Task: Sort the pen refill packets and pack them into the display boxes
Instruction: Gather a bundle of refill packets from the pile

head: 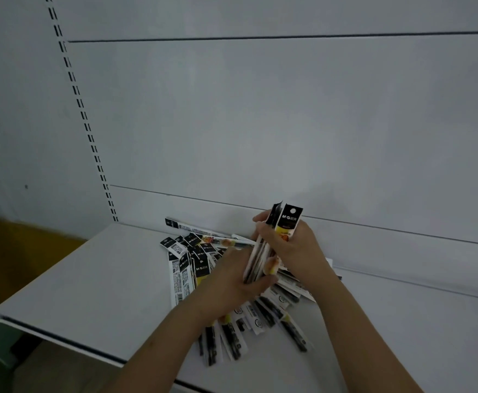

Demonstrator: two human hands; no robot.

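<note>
A loose heap of pen refill packets (188, 268), white with black headers, lies spread on the white shelf (90, 293). Above the heap I hold an upright bundle of packets (287, 219). My right hand (291, 248) grips the bundle's upper half, fingers wrapped around it. My left hand (232, 282) holds the bundle's lower end, fingers curled under it. More packets (232, 338) fan out below my left forearm. No display box is in view.
The shelf's front edge (62, 340) runs diagonally at lower left, with an orange floor (19, 245) beyond it. A white back panel (260, 123) with a slotted upright (84, 120) rises behind the shelf.
</note>
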